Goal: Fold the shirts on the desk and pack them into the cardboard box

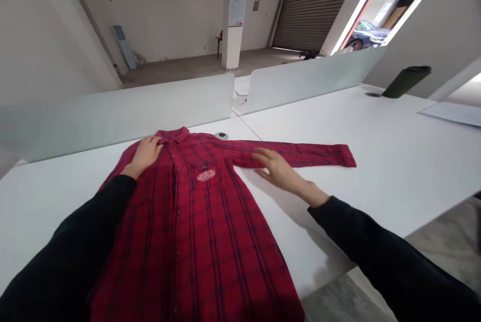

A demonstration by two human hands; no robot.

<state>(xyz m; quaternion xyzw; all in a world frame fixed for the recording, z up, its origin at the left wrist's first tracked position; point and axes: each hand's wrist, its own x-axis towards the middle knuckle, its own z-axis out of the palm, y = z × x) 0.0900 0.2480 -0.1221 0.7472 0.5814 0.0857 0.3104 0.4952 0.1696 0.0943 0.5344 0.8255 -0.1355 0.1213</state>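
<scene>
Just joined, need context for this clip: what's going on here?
A person is handling a red plaid shirt spread front side up on a white table. The left hand rests on it beside the collar. The right hand is at the sleeve stretched out to the right, fingers loosely spread; whether it touches the cloth is unclear.

The shirt (225, 227) lies on the desk (330, 121), collar (176, 135) toward the partition (158, 111) behind it, one sleeve (311, 153) reaching right; the left hand (146, 154) rests beside the collar, the right hand (277, 169) over that sleeve; farther right sits a roll (406, 82), a sheet (456, 113) to its right, and beyond the partition stands a pillar (233, 44)
</scene>
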